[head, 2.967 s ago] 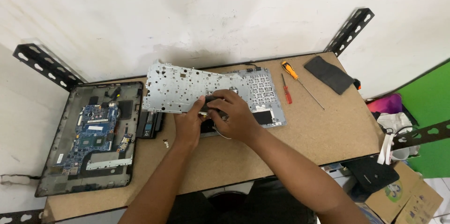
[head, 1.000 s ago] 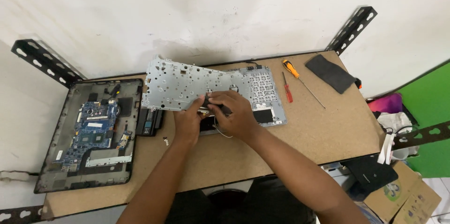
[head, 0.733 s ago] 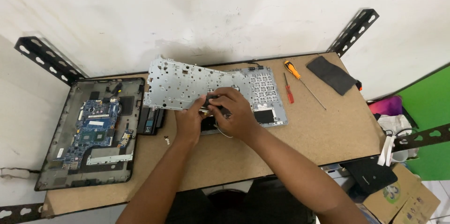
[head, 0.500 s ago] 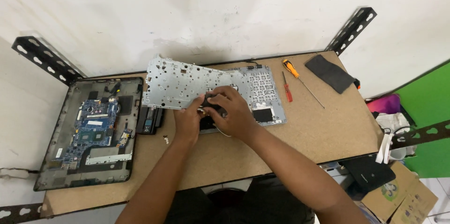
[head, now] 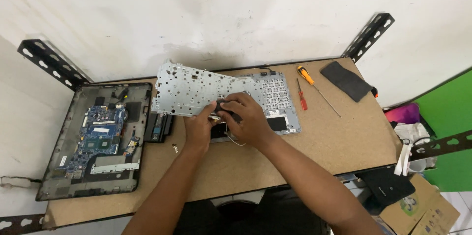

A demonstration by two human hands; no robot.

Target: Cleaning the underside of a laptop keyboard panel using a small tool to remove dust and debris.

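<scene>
A silver perforated keyboard backplate [head: 191, 87] lies tilted over a grey laptop palmrest frame [head: 280, 99] near the back of the brown table [head: 339, 141]. My left hand [head: 199, 129] pinches the lower edge of the backplate with thumb and fingers. My right hand [head: 243, 119] is closed over a small dark part and a thin white cable at the plate's lower right edge; what it grips is hidden under the fingers.
An opened laptop base [head: 96, 139] with a blue motherboard lies at the left, a black battery [head: 160, 126] beside it. An orange-handled screwdriver [head: 314, 87], a red screwdriver [head: 301, 94] and a black pad [head: 346, 80] lie at the back right. A small screw [head: 174, 149] sits near my left wrist.
Both hands stay at the lower edge of the backplate with only small finger shifts. The plate has tilted slightly.
</scene>
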